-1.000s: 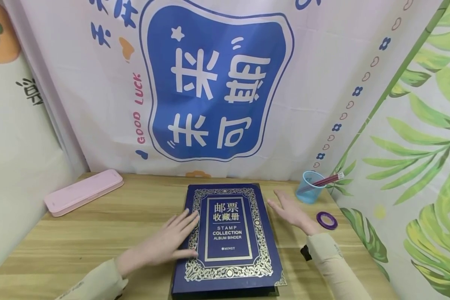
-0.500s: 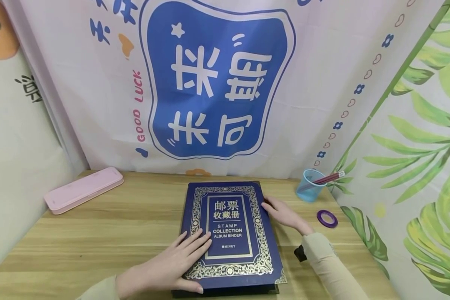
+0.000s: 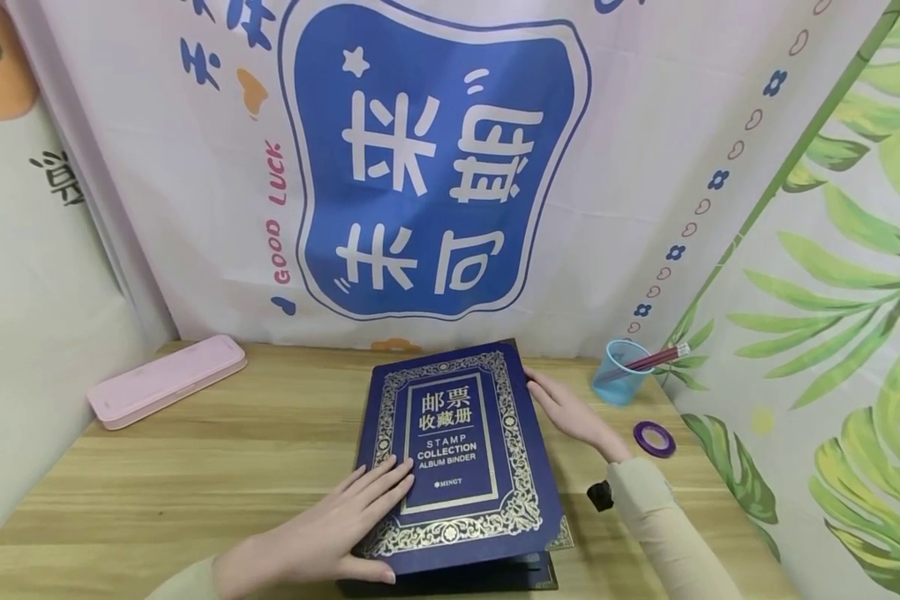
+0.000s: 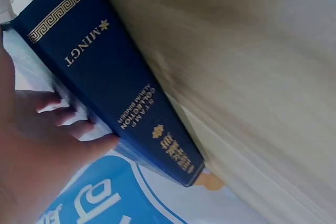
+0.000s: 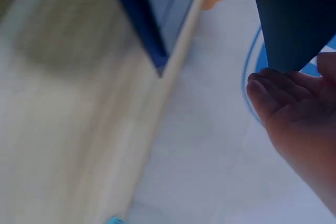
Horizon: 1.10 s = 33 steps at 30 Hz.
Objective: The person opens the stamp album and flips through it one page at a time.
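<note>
Bottom centre of the head view, the blue stamp album binder point(image 3: 446, 425) lies on the wooden desk point(image 3: 157, 492), cover tilting up on its right side: opening looks to be the step. The right hand point(image 3: 570, 417) touches that raised edge (pinching or merely pushing, I can't tell); the left hand point(image 3: 345, 521) lies open, fingers extended across the cover's lower left, gripping nothing. Next calls for swinging the cover leftward, left fingers yielding.

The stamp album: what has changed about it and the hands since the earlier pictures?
Its cover has risen on the right, where the right hand has reached the edge. The left hand has shifted toward the person, onto the cover's lower left. The pink case, blue cup and purple ring stayed put.
</note>
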Available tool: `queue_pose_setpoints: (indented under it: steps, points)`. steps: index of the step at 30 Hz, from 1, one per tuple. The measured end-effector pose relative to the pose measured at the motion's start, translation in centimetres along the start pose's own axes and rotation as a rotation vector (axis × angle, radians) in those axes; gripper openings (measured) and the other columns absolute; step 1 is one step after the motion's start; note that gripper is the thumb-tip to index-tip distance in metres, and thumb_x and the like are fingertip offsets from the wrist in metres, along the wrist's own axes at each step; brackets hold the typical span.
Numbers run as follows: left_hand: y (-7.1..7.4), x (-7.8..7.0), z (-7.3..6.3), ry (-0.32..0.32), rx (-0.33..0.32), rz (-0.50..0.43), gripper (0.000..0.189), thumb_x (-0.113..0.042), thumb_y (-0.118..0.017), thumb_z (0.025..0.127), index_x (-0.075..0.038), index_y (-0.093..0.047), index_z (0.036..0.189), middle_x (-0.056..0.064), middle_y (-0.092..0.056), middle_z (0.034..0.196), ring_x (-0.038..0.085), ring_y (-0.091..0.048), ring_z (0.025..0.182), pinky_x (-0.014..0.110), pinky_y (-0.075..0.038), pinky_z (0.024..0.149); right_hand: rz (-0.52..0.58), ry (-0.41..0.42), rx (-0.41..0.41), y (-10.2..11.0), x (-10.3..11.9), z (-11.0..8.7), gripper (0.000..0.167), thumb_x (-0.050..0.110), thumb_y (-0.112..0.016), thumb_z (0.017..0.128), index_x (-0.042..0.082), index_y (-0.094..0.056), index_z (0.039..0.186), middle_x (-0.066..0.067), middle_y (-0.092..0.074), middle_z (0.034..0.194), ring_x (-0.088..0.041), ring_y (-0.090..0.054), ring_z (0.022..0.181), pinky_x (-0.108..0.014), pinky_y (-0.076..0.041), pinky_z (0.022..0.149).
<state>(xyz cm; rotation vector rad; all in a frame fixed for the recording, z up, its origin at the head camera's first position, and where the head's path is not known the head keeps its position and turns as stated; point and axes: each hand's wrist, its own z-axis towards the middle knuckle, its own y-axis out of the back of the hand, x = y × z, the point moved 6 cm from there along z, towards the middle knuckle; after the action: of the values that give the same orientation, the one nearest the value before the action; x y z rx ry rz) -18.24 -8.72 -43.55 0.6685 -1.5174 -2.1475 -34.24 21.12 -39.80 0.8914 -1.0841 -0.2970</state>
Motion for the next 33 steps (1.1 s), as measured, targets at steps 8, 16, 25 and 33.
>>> queue_pose_setpoints:
  steps: [8, 16, 25, 33]
  points:
    - [1.8, 1.0, -1.0, 0.031, -0.08, -0.106, 0.093, -0.062, -0.059, 0.089, -0.008, -0.027, 0.157, 0.016, -0.027, 0.164, 0.038, -0.034, 0.145, 0.055, -0.042, 0.107, -0.033, 0.073, -0.071, 1.2, 4.5, 2.1, 0.052, 0.032, -0.03, 0.11, 0.006, -0.03, 0.155, -0.016, -0.037, 0.159, -0.035, -0.037, 0.146, -0.052, -0.031, 0.12]
    - [5.6, 3.3, 2.9, 0.231, -0.163, -0.344, 0.084, -0.046, -0.063, 0.094, -0.003, -0.026, 0.156, 0.016, -0.022, 0.164, 0.039, -0.025, 0.15, 0.057, -0.027, 0.117, -0.055, 0.149, -0.066, 1.6, 8.9, 4.6, 0.054, 0.036, -0.03, 0.11, 0.01, -0.027, 0.157, -0.011, -0.031, 0.162, -0.03, -0.036, 0.148, -0.049, -0.031, 0.12]
    - [10.0, 5.5, 8.2, 0.41, -0.18, -0.517, 0.074, -0.041, -0.054, 0.101, -0.002, -0.025, 0.156, 0.02, -0.027, 0.162, 0.041, -0.032, 0.147, 0.059, -0.032, 0.116, -0.048, 0.171, -0.006, 0.8, 12.0, 7.0, 0.059, 0.045, -0.029, 0.108, 0.016, -0.023, 0.159, -0.006, -0.032, 0.163, -0.026, -0.041, 0.146, -0.047, -0.034, 0.119]
    - [12.4, 4.5, 10.8, 0.408, -0.21, -0.565, 0.074, -0.045, -0.052, 0.101, -0.004, -0.025, 0.157, 0.018, -0.027, 0.163, 0.037, -0.035, 0.147, 0.053, -0.04, 0.113, -0.032, 0.197, 0.006, 0.3, 13.9, 8.4, 0.062, 0.05, -0.03, 0.107, 0.017, -0.024, 0.159, -0.005, -0.031, 0.163, -0.024, -0.036, 0.149, -0.047, -0.033, 0.12]
